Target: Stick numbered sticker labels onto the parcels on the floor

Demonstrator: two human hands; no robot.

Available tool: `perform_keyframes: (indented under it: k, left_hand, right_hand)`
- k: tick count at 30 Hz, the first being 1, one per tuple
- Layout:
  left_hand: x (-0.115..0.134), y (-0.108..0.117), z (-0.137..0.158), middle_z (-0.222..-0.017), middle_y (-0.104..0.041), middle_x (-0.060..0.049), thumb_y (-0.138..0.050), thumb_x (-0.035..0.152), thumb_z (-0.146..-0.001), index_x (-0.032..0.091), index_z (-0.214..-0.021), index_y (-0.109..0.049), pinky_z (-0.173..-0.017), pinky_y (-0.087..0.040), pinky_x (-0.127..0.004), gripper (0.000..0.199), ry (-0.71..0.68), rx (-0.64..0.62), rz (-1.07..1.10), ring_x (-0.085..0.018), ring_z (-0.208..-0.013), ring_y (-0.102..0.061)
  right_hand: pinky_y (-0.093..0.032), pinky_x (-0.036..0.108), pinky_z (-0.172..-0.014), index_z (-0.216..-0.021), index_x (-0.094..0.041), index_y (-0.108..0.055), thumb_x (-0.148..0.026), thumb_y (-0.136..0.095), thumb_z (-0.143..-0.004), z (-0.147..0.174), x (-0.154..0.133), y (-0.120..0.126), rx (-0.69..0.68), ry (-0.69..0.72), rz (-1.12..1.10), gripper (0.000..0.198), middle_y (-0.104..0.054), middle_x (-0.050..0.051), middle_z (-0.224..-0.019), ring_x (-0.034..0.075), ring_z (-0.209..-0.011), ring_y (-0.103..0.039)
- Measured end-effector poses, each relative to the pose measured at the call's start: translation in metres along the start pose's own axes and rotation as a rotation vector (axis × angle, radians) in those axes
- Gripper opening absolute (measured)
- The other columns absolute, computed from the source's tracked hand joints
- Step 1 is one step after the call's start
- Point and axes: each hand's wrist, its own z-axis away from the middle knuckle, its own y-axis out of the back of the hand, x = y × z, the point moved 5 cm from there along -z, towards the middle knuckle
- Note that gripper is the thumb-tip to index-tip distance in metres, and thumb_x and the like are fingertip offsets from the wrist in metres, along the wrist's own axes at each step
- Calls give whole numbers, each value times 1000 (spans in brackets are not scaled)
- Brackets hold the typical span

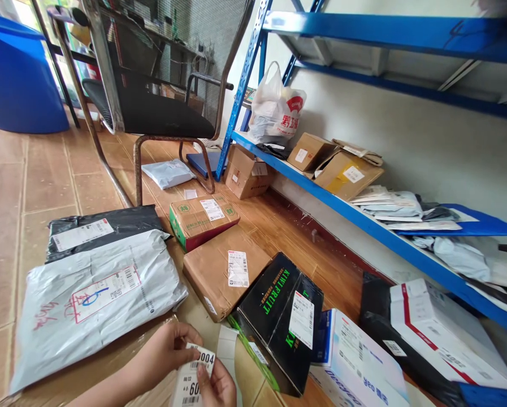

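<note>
At the lower middle, both hands hold a strip of white barcode labels (184, 390) with large black numbers and a small date. My left hand (162, 353) pinches the top label at its left edge. My right hand (219, 387) grips the strip from the right, its thumb pressed on the labels. Whether the top label is peeling from its backing I cannot tell. Just beyond the hands lie a brown carton (211, 277) and a black kiwi fruit box (274, 328), both bearing shipping labels. A pale strip of paper (226, 353) lies beside the right hand.
Left lie a grey mailer bag (96, 305) and a black parcel (126, 217). A white-blue box (363, 362) and a red-striped white box (448, 333) stand right. Behind are a fruit carton (189, 220), a chair (164, 116) and a blue rack (308, 175) holding parcels.
</note>
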Motion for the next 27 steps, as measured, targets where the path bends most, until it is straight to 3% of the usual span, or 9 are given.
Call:
perform_keyframes:
  k: [3,7,11,19,23,27]
  left_hand:
    - [-3,3,-2,-65,-60,-4,-62,48,-59,9,-89,-68,-56,-35,-26,50,37,-7,89,-16,-59,-49]
    - [4,5,1,-62,-60,-4,-65,50,-62,10,-81,-70,-55,-36,-26,45,21,-83,163,-14,-56,-48]
    - [6,6,3,-61,-59,-2,-68,50,-61,11,-78,-68,-54,-36,-25,43,48,-101,219,-13,-56,-49]
    - [3,7,2,-71,-64,-6,-66,51,-57,12,-80,-63,-60,-42,-27,45,108,-2,211,-17,-65,-56]
    - [5,10,3,-63,-58,-1,-64,52,-57,14,-75,-60,-56,-38,-26,42,78,30,194,-14,-58,-50]
    - [0,10,4,-66,-60,-2,-60,51,-64,14,-76,-64,-61,-39,-28,39,13,76,55,-15,-63,-50]
  right_hand:
    - [-53,36,-67,-73,-17,-73,-72,-73,-54,6,-13,-3,-45,-14,116,58,-70,8,-65,24,-64,-64]
    - [-47,28,-59,-69,-15,-68,-71,-69,-60,15,-38,-4,-108,-55,315,58,-67,7,-65,19,-62,-59]
    - [-47,26,-62,-76,-13,-69,-70,-69,-62,20,-49,-8,-136,-89,308,59,-68,7,-68,17,-64,-58]
    - [-52,29,-72,-88,-17,-72,-67,-69,-66,25,-38,-10,-34,-164,9,55,-74,9,-87,21,-78,-66]
    - [-52,30,-79,-87,-16,-73,-55,-81,-59,23,-34,-9,-123,-117,53,49,-73,7,-81,19,-75,-65]
    - [-46,25,-55,-61,-15,-65,-63,-78,-55,12,-16,3,-40,-102,150,50,-64,3,-56,14,-53,-56]
